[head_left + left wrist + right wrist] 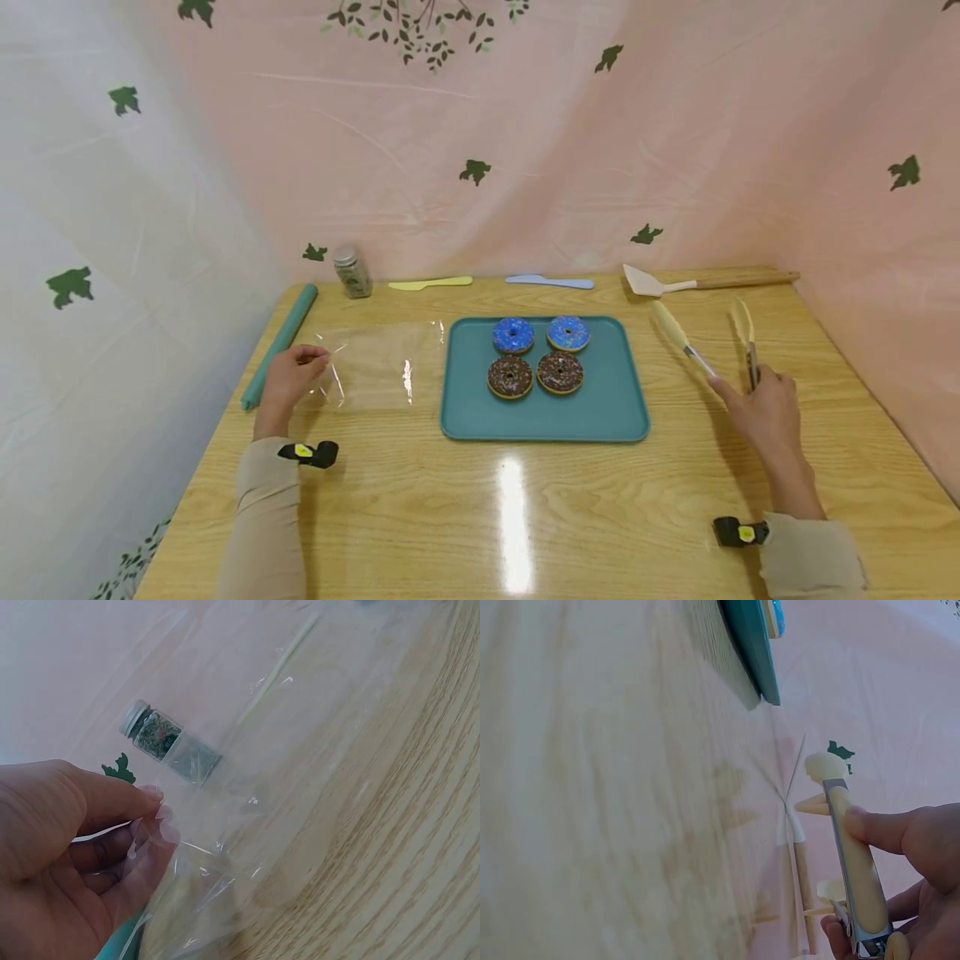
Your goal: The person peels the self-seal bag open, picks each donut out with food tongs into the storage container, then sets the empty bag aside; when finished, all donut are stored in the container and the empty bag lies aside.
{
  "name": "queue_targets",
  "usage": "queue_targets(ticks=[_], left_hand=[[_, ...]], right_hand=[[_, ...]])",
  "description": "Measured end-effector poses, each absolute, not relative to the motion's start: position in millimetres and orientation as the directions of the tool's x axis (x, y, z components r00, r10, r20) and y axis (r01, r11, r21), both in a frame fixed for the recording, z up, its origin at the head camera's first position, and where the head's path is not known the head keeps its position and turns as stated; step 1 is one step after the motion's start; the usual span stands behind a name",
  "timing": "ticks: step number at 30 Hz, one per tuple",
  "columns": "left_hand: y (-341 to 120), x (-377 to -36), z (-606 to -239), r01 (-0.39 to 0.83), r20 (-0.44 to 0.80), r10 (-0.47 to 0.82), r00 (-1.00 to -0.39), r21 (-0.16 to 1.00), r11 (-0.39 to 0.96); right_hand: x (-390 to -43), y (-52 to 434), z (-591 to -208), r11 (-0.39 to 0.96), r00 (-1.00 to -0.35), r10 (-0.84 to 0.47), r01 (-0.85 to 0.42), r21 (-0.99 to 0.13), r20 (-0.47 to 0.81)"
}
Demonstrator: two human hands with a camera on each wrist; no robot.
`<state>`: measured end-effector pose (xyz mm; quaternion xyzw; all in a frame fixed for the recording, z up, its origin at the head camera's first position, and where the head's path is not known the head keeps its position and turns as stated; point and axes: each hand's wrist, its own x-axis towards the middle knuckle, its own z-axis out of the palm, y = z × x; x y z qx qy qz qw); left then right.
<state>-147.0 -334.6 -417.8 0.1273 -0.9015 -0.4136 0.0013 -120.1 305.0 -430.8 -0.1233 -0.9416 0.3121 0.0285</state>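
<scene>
Clear plastic bag (378, 365) lies flat on the wooden table (525, 517), just left of the teal tray (465, 417); left hand (288, 379) pinches its near-left corner between thumb and fingertips (154, 814), so the bag's long axis runs from that hand rightward toward the tray. Right hand (765, 408) grips the tongs (708, 342) at their hinge end, arms spread and tips pointing away. The four doughnuts (536, 357) lie left of the tongs and nearer the right hand.
</scene>
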Motion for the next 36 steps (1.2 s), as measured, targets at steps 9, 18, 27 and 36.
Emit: queue_targets(ticks=[9, 18, 27, 36], left_hand=[[-335, -149, -419, -0.169, -0.027, -0.208, -0.978, 0.690, 0.703], [-333, -150, -416, -0.158, 0.003, -0.216, -0.976, 0.675, 0.721], [-327, -150, -405, -0.167, 0.048, -0.269, -0.962, 0.678, 0.716], [-317, -157, -387, -0.077, 0.147, -0.221, -0.964, 0.642, 0.763]], right_hand=[[-123, 306, -439, 0.720, -0.948, 0.300, 0.297, -0.627, -0.104], [-123, 302, -439, 0.724, -0.933, 0.346, 0.332, -0.605, -0.099], [-122, 300, -438, 0.727, -0.931, 0.346, 0.346, -0.593, -0.118], [-130, 294, -409, 0.810, -0.958, 0.287, 0.247, -0.532, -0.007]])
